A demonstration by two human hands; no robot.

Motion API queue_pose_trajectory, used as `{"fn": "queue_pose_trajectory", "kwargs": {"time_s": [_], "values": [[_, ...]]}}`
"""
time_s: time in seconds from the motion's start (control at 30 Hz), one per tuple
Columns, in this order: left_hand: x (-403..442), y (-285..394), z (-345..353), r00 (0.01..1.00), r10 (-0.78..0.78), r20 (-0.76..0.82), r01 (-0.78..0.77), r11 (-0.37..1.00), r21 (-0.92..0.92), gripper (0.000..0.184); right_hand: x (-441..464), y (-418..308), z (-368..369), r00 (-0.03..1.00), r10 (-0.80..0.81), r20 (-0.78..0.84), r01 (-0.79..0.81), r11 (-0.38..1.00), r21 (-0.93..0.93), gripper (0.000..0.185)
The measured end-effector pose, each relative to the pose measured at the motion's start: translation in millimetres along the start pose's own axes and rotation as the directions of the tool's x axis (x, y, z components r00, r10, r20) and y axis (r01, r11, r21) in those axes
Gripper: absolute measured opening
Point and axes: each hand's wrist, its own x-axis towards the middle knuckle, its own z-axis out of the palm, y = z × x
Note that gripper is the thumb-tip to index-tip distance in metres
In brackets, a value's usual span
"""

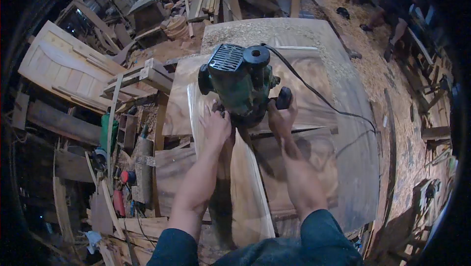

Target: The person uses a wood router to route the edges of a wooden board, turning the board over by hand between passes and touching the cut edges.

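Observation:
A dark green router point(235, 84) with a vented top stands upright over a wooden board point(250, 177) on the bench. My right hand point(283, 115) is wrapped round the black handle on the router's right side. On the other side, my left hand point(216, 123) grips low at the router's left, where its handle is mostly hidden behind my fingers. The router's base and bit are hidden by its body. A black power cord point(314, 89) runs from the router's top toward the right edge of the bench.
Wood shavings point(255, 30) cover the bench's far end. A panelled wooden door point(64, 65) leans at the left, near a green power tool point(107, 131). Scrap wood lies all around. Two people point(392, 8) sit at the far right beside a shaving-strewn floor point(397, 114).

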Motion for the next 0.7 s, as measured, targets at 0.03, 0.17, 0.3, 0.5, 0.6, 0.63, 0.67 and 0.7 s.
{"fn": "queue_pose_trajectory", "kwargs": {"time_s": [0.03, 0.17, 0.3, 0.5, 0.6, 0.63, 0.67, 0.7], "values": [[-2, -1, 2, 1.000, 0.006, -0.003, -0.006, 1.000, 0.006, 0.049, -2, -4, -3, 1.000, 0.000, 0.004, 0.000, 1.000, -0.004, 0.028], [-20, 10, -10, 0.998, -0.059, 0.035, 0.060, 0.998, -0.028, 0.050, -9, -19, -11, 0.999, -0.025, 0.026, 0.023, 0.996, 0.083, 0.027], [-25, 4, 4, 0.998, -0.049, -0.045, 0.046, 0.997, -0.057, 0.052, -17, -27, -18, 0.999, 0.021, 0.050, -0.031, 0.977, 0.210, 0.026], [-43, 7, 4, 0.998, -0.019, -0.066, 0.013, 0.995, -0.097, 0.052, -28, -11, -29, 1.000, 0.004, -0.010, -0.004, 1.000, -0.011, 0.027], [-50, 5, 6, 0.997, -0.011, -0.073, 0.004, 0.995, -0.096, 0.052, -34, -26, -36, 0.996, 0.088, -0.004, -0.087, 0.995, 0.049, 0.030], [-51, 5, 7, 0.996, -0.007, -0.085, -0.003, 0.994, -0.107, 0.052, -35, -26, -37, 0.996, 0.083, -0.014, -0.082, 0.996, 0.034, 0.029], [-53, 5, 8, 0.995, -0.003, -0.097, -0.008, 0.993, -0.119, 0.051, -37, -25, -38, 0.997, 0.078, -0.023, -0.077, 0.997, 0.017, 0.028], [-55, 6, 6, 0.997, -0.007, -0.074, -0.002, 0.994, -0.112, 0.051, -37, -27, -38, 0.997, 0.071, -0.033, -0.071, 0.997, 0.001, 0.027]]}}
